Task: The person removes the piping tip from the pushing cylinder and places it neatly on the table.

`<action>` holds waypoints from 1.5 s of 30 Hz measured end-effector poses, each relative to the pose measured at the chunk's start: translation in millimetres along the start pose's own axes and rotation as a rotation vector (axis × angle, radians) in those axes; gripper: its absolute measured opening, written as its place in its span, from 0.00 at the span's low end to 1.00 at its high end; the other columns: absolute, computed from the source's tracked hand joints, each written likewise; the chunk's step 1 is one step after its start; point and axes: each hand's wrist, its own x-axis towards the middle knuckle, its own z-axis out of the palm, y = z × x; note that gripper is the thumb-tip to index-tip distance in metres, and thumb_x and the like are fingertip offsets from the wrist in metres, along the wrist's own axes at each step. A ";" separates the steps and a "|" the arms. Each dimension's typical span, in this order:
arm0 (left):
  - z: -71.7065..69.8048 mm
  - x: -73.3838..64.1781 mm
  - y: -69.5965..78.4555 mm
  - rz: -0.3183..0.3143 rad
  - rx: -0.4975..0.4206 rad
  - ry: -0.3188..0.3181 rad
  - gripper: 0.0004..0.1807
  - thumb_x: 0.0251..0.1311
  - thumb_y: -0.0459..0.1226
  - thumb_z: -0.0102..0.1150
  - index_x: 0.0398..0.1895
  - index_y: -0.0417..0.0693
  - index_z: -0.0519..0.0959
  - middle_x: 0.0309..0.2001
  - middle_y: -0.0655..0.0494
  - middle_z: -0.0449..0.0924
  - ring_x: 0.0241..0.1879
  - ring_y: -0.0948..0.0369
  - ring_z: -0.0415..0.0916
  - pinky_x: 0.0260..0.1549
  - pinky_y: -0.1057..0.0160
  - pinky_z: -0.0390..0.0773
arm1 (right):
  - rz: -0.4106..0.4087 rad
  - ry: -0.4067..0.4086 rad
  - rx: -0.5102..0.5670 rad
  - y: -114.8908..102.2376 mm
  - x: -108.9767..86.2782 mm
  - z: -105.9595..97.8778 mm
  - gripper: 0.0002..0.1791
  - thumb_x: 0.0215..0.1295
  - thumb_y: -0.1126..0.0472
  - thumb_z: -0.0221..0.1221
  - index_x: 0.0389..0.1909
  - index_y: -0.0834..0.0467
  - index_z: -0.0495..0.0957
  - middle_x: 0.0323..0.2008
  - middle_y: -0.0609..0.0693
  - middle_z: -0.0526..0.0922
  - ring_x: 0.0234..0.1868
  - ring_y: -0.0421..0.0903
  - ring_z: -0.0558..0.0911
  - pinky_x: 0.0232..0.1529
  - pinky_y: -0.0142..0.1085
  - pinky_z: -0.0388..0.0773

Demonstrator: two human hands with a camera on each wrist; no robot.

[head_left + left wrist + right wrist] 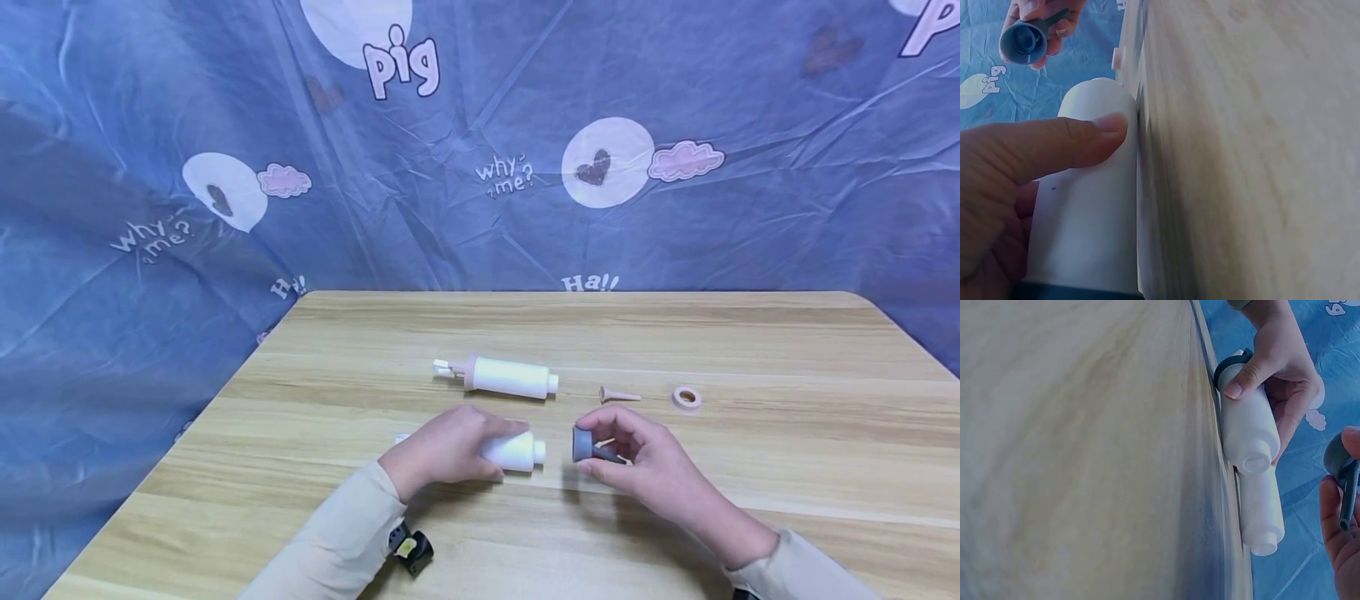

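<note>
My left hand [457, 448] grips a white bottle-shaped cylinder [512, 452] lying on its side. Its narrow neck faces right, and a dark ring circles its back end in the right wrist view. The thumb lies along the near side; the fingers wrap the far side, partly hidden. A short gap to the right, my right hand [645, 457] pinches a grey-blue nozzle cap [582, 444] between thumb and fingers. The cap's wide round mouth points toward the cylinder's neck, and its thin spout points back to the palm. In the left wrist view that cap [1022, 42] appears hollow inside.
Behind the hands lies a second white cylinder [512, 377] with a pink collar and a handle at its left end. To its right are a small pink funnel-shaped nozzle [619, 395] and a pale pink ring [686, 398]. A blue printed cloth [450, 225] hangs behind the wooden table [787, 467].
</note>
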 end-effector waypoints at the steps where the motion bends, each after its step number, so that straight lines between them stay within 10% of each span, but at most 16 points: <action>1: 0.0 0.0 -0.1 -0.005 -0.003 -0.003 0.35 0.44 0.42 0.70 0.60 0.50 0.72 0.55 0.56 0.77 0.52 0.59 0.76 0.52 0.66 0.73 | 0.004 0.001 -0.004 -0.2 -0.1 -0.1 0.19 0.47 0.71 0.67 0.43 0.63 0.75 0.38 0.43 0.79 0.34 0.36 0.80 0.33 0.29 0.78; 12: -2.3 -1.1 0.7 -0.037 -0.018 -0.029 0.38 0.43 0.46 0.71 0.61 0.50 0.71 0.57 0.57 0.75 0.54 0.59 0.74 0.54 0.64 0.72 | 0.078 -0.009 0.013 -3.5 -0.1 -0.5 0.17 0.51 0.68 0.66 0.43 0.64 0.75 0.32 0.46 0.81 0.32 0.37 0.80 0.33 0.30 0.79; 24: -9.7 -2.8 13.8 0.015 -0.003 0.090 0.36 0.46 0.51 0.67 0.61 0.49 0.71 0.56 0.56 0.76 0.51 0.61 0.76 0.53 0.67 0.73 | 0.079 -0.052 0.061 -2.1 -0.8 1.7 0.20 0.54 0.69 0.62 0.49 0.70 0.74 0.35 0.55 0.83 0.34 0.35 0.81 0.32 0.32 0.81; 35: 0.1 -0.8 35.7 0.117 -0.330 0.414 0.27 0.47 0.42 0.69 0.53 0.44 0.78 0.46 0.50 0.82 0.41 0.61 0.82 0.45 0.75 0.75 | 0.051 -0.091 0.087 -2.6 -0.7 3.1 0.21 0.56 0.70 0.61 0.50 0.74 0.72 0.38 0.64 0.83 0.38 0.34 0.82 0.35 0.31 0.81; 45: 14.2 4.5 43.5 0.112 -0.563 0.494 0.23 0.47 0.35 0.68 0.50 0.39 0.79 0.47 0.47 0.81 0.44 0.60 0.81 0.42 0.76 0.76 | 0.079 -0.080 0.122 -6.0 -1.6 5.8 0.21 0.56 0.68 0.61 0.50 0.72 0.73 0.38 0.63 0.83 0.38 0.36 0.82 0.36 0.31 0.81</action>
